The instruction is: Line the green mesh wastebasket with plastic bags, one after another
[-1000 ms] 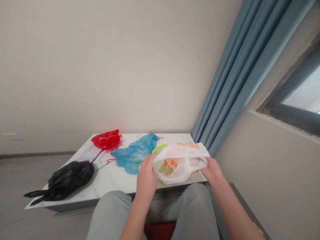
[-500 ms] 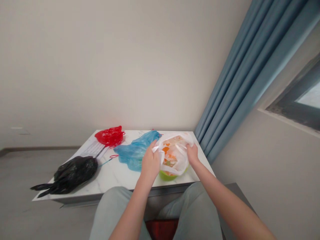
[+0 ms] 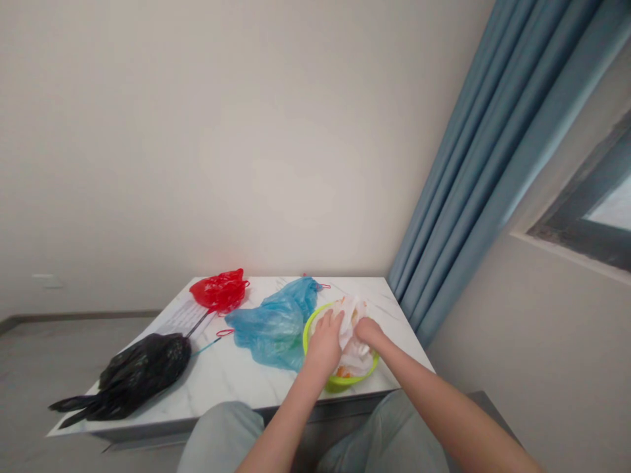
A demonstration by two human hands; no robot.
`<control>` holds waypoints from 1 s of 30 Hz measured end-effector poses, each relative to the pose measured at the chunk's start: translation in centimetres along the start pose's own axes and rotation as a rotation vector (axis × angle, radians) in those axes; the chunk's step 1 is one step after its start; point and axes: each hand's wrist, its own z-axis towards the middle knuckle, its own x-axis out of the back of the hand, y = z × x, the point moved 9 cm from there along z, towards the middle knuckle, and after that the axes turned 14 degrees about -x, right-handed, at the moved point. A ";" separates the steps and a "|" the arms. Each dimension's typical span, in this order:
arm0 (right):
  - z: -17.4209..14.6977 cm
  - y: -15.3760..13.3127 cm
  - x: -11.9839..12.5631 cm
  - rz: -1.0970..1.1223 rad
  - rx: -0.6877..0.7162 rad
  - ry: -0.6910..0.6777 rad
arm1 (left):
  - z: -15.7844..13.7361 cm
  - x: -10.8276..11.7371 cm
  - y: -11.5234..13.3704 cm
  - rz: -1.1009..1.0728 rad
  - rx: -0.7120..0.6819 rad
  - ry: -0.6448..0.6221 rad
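Note:
A white plastic bag (image 3: 352, 315) with orange print lies crumpled inside a lime-green basin (image 3: 306, 332), near the front right of the table. My left hand (image 3: 325, 341) rests on the bag's left side, its fingers stretched out and slightly apart. On the other side, my right hand (image 3: 369, 330) is curled into the bag with its fingertips hidden in the plastic. Orange bits show at the basin's near edge, but what the bag contains is mostly covered. Touching the basin's left side is a blue plastic bag (image 3: 276, 328).
A red plastic bag (image 3: 221, 291) sits at the back left, over a printed sheet (image 3: 180, 318). At the front left, a tied black plastic bag (image 3: 140, 374) overhangs the white marble-look table (image 3: 227, 387). A blue curtain (image 3: 458, 164) hangs at the right.
Both hands have lowered the white bag into the basin. The left hand has let go of the bag's rim and lies over it; the right has moved inward. The view has tilted slightly up.

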 end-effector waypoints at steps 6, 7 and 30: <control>2.0 1.5 4.6 -0.240 -0.203 0.208 | -0.7 4.2 -1.0 0.061 0.256 -0.039; 1.8 1.5 5.5 -0.288 -0.193 0.233 | -0.8 5.0 -1.4 0.079 0.277 -0.034; -0.1 0.2 1.4 -0.541 0.157 0.119 | 2.1 -0.2 -3.3 0.222 0.422 -0.229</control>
